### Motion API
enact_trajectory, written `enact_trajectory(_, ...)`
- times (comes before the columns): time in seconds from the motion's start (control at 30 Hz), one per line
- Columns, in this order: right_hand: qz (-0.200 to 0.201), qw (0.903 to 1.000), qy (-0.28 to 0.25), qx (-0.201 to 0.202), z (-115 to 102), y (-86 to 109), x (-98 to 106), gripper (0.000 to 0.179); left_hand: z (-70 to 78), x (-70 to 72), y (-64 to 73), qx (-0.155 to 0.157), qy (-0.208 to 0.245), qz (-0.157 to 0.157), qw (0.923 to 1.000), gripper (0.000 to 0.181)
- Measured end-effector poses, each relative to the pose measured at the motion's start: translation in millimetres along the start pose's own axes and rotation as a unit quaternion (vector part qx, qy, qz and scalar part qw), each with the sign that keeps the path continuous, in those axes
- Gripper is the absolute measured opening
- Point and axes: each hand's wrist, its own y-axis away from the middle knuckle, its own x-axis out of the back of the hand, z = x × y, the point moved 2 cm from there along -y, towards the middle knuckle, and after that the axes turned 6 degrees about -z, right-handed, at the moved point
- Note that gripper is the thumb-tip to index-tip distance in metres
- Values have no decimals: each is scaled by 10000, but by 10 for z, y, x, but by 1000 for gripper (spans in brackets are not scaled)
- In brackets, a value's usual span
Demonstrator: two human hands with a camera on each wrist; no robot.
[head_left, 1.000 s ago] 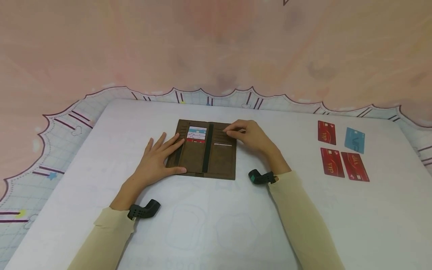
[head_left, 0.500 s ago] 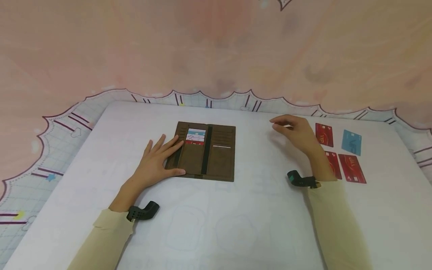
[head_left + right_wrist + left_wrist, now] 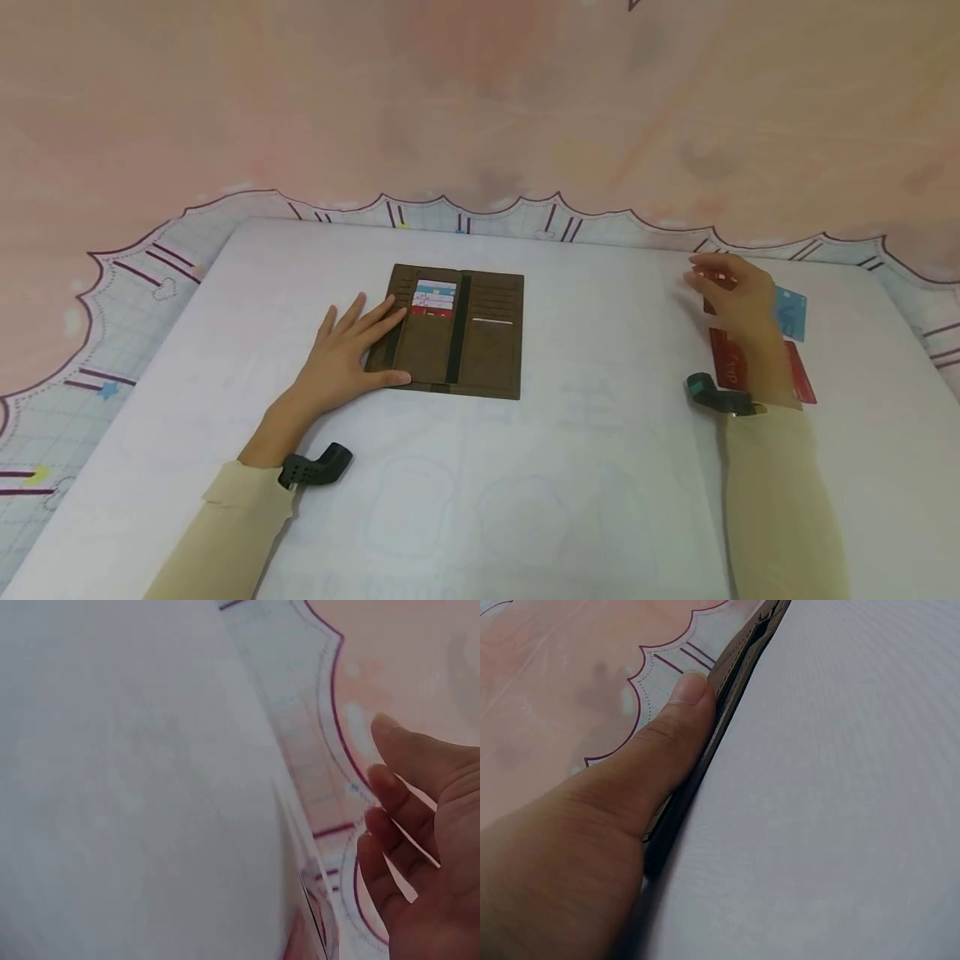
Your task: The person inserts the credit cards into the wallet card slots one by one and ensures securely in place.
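Note:
A brown wallet [image 3: 491, 358] lies unfolded on the white table, left of centre in the head view. Several cards [image 3: 432, 297] show in its left slots, and a thin white card edge [image 3: 492, 321] in a right slot. My left hand [image 3: 341, 358] rests with spread fingers on the wallet's left side; its thumb [image 3: 679, 727] lies along the near edge in the left wrist view. Over the loose cards at the right, my right hand [image 3: 738, 296] hovers with loosely bent fingers and holds nothing. Under it are red cards [image 3: 723, 358] and a blue card [image 3: 792, 312], partly hidden.
The white table [image 3: 600, 467] extends around the wallet and cards. Behind it hangs a pinkish cloth [image 3: 480, 100] with a scalloped, striped border [image 3: 420, 218]. Each wrist wears a black camera band, one at the left wrist [image 3: 315, 467] and one at the right [image 3: 720, 396].
My right hand has left the wallet's right side and moved right until above the loose cards, covering parts of them. My left hand and the wallet have stayed in place.

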Motion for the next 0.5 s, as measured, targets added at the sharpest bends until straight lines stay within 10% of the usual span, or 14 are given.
enact_trajectory(0.5, 219, 9905, 188, -1345, 370, 50, 296, 70, 1, -5, -4, 80, -42, -85, 9999, 92)
